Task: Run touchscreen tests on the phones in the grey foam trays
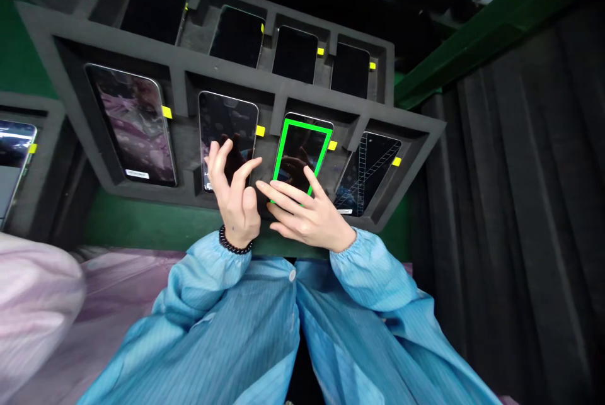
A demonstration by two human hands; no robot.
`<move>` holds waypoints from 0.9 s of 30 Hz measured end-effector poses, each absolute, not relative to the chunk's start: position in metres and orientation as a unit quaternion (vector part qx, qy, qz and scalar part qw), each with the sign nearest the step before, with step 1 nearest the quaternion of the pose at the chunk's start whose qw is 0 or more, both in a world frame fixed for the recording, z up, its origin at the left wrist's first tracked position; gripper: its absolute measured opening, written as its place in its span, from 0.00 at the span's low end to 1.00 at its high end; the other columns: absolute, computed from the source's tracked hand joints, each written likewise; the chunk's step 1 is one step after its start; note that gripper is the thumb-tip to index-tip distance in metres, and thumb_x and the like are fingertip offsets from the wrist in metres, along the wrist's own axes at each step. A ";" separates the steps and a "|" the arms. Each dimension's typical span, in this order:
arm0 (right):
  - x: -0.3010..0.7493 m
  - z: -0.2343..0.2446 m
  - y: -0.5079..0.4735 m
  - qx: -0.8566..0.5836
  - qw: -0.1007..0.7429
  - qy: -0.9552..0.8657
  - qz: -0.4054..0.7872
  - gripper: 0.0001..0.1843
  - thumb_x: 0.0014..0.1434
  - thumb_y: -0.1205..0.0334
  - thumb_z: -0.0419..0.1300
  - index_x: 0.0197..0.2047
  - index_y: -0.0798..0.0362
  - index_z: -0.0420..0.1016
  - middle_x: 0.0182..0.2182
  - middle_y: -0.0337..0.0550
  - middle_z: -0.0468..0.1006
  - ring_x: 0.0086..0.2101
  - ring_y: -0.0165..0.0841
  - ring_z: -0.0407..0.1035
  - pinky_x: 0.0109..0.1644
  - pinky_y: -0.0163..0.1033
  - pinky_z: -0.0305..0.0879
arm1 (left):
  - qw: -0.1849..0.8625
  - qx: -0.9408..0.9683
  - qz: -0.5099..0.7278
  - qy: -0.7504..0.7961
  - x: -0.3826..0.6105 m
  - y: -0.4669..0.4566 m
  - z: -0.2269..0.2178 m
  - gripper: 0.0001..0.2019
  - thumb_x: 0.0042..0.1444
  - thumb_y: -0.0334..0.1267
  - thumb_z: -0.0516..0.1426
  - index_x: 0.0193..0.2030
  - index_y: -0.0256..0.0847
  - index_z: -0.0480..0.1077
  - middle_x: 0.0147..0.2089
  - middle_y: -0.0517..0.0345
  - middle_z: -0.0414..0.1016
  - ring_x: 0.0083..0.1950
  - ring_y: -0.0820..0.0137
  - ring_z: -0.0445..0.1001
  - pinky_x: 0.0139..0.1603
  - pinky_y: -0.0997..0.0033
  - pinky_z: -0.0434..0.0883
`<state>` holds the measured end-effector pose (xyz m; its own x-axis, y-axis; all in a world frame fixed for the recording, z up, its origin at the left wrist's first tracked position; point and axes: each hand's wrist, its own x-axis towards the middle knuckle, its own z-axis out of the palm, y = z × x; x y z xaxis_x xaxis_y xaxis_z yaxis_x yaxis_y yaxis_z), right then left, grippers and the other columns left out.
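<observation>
Two rows of smartphones lie in a dark foam tray (189, 74). My left hand (235, 200), fingers spread and a beaded bracelet at the wrist, is over the lower part of a dark-screened phone (227, 118). Over the bottom of the neighbouring phone with a bright green frame on its screen (305, 140) is my right hand (309, 210), its fingers stretched out. Whether a fingertip touches either screen I cannot tell. To the right, another phone shows crossing grid lines (366, 169). At the left of the row is a phone with a reflective screen (132, 121).
Behind, several dark phones (295, 52) sit in the second tray row. Yellow tabs (260, 131) stick out beside the phones. Another tray with a phone (16, 153) is at the far left, near a pale pink sleeve (33, 310). A black curtain (515, 191) hangs at the right.
</observation>
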<state>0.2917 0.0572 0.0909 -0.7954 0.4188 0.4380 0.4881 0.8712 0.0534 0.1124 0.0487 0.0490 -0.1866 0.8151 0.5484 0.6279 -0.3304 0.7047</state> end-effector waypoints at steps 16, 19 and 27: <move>0.297 0.096 0.062 -0.286 0.238 -0.925 -0.074 0.18 0.74 0.54 0.51 0.49 0.53 0.80 0.64 0.46 0.75 0.62 0.37 0.69 0.80 0.58 0.37 | 0.076 0.633 0.503 0.583 0.114 0.048 0.051 0.28 0.70 0.52 0.39 0.58 0.40 0.74 0.74 0.46 0.58 0.79 0.54 0.50 0.80 0.45 0.48; 0.297 0.099 0.068 -0.342 0.219 -0.910 -0.081 0.20 0.73 0.51 0.52 0.58 0.53 0.76 0.67 0.49 0.71 0.65 0.40 0.66 0.79 0.63 0.37 | 0.075 0.637 0.509 0.574 0.114 0.048 0.051 0.27 0.71 0.49 0.40 0.58 0.40 0.74 0.74 0.47 0.57 0.79 0.54 0.49 0.80 0.45 0.48; 0.292 0.090 0.055 -0.274 0.181 -0.944 -0.027 0.20 0.74 0.54 0.50 0.49 0.56 0.80 0.65 0.52 0.73 0.64 0.40 0.67 0.80 0.60 0.41 | 0.081 0.636 0.506 0.576 0.113 0.049 0.050 0.27 0.70 0.50 0.40 0.58 0.40 0.74 0.75 0.47 0.57 0.80 0.54 0.48 0.80 0.45 0.47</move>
